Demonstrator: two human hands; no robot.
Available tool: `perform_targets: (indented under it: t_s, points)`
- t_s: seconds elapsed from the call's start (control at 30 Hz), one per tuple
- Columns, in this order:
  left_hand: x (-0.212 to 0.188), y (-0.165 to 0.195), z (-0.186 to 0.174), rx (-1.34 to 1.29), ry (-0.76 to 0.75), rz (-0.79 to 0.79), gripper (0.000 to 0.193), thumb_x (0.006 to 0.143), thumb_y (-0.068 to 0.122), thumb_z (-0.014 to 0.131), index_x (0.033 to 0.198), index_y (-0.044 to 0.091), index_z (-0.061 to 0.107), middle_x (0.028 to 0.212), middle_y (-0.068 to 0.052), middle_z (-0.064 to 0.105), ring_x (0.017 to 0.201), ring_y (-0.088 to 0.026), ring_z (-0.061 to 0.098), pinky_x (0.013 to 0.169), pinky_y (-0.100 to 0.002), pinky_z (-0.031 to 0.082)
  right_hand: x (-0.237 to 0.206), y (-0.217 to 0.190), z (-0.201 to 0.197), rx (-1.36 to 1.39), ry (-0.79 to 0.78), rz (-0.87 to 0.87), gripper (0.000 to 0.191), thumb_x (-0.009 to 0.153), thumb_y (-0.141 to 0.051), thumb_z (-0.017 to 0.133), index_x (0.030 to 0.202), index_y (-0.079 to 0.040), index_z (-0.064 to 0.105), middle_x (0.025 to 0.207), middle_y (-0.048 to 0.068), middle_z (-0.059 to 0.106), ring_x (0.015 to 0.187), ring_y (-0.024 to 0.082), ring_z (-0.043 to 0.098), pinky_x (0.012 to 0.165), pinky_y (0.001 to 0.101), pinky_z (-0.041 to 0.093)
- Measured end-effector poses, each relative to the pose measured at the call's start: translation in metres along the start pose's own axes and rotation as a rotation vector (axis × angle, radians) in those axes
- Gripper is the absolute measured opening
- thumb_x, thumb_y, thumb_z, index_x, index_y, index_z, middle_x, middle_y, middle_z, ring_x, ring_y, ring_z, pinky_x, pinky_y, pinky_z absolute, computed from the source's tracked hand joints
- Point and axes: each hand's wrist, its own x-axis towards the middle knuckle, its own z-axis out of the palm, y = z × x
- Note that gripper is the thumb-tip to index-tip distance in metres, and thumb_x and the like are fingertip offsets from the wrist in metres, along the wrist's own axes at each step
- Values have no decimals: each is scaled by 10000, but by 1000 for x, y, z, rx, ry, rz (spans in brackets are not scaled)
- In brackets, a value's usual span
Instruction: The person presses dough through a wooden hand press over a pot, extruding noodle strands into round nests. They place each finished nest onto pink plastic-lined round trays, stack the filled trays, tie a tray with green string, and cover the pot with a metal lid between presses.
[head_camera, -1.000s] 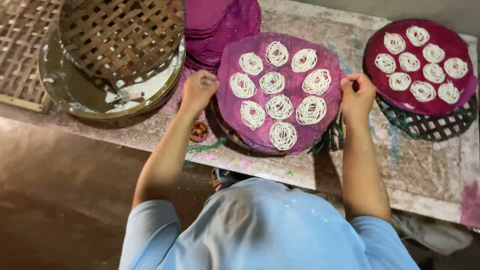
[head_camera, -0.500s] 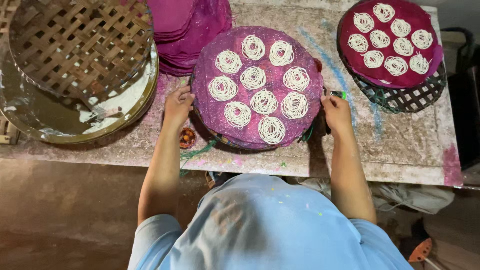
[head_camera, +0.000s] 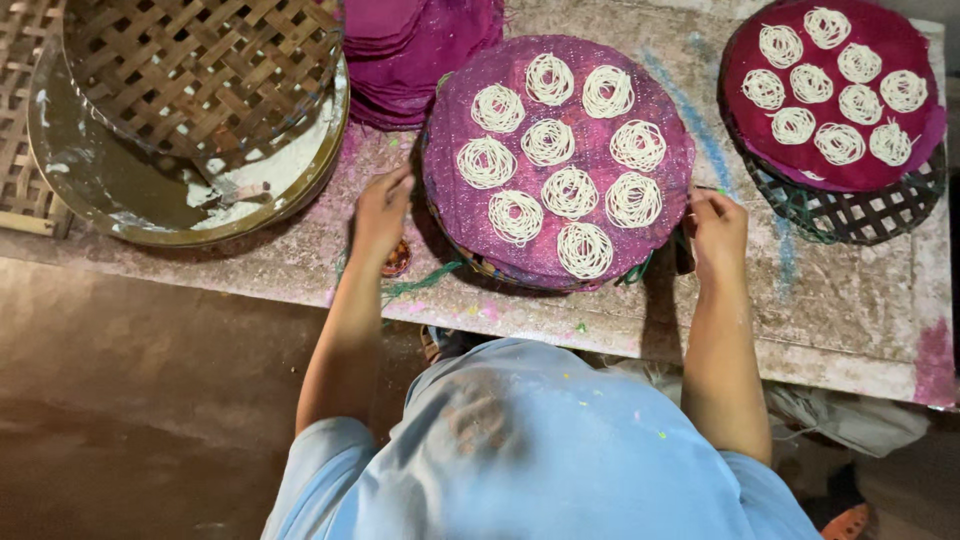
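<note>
a round purple tray with nine white noodle coils sits on the worktop in front of the person, the left hand curled at its left edge and the right hand gripping its right edge. no packages or labels show; a second tray with coils rests on a woven basket at right, and a woven lid lies over a metal pan at left. since half a second ago the tray sits lower and both hands stay at its rim.

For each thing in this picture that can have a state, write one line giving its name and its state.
Middle purple tray: covered with nine noodle coils.
Left hand: at the tray's left rim.
Right hand: at its right rim.
Far tray: covered with coils.
Woven basket: empty, resting in metal basin.
</note>
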Motion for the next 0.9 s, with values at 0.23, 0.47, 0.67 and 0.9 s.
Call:
perform_targets:
  t_s: [0.23, 0.47, 0.67, 0.9]
  points:
    - [-73, -3, -42, 840, -51, 176, 980, 576, 207, 921, 1430, -8, 490, 1376, -305, 479, 1315, -528, 420, 1077, -601, 321, -45, -39, 11, 48, 163, -382, 144, 1063, -23, 606, 1203, -51, 629, 967, -31, 583, 752, 49, 502, 644, 225, 391]
    - [-88, -4, -39, 450, -74, -40, 569, 839, 100, 693, 1393, 89, 562, 1381, -182, 595, 1330, -383, 547, 1141, -447, 446, -112, -99, 96, -108, -142, -561, 119, 1097, -41, 591, 1207, -25, 633, 1076, 13, 583, 944, 92, 530, 857, 252, 443]
    - [-100, 72, -30, 401, 78, 345, 541, 803, 13, 706, 1326, 22, 564, 1319, -198, 537, 1277, -389, 505, 1131, -465, 410, -172, -152, 196, -309, -801, -611, 337, 941, -64, 662, 1276, -25, 649, 1119, 123, 692, 1026, 228, 664, 902, 334, 510]
    - [-100, 137, -2, 83, -273, 393, 911, 645, 141, 912, 1380, -49, 409, 1357, -236, 452, 1298, -378, 457, 1091, -461, 377, -160, -180, 241, -383, -797, -647, 138, 943, -110, 697, 1059, -37, 674, 912, 109, 661, 787, 246, 680, 704, 332, 521]
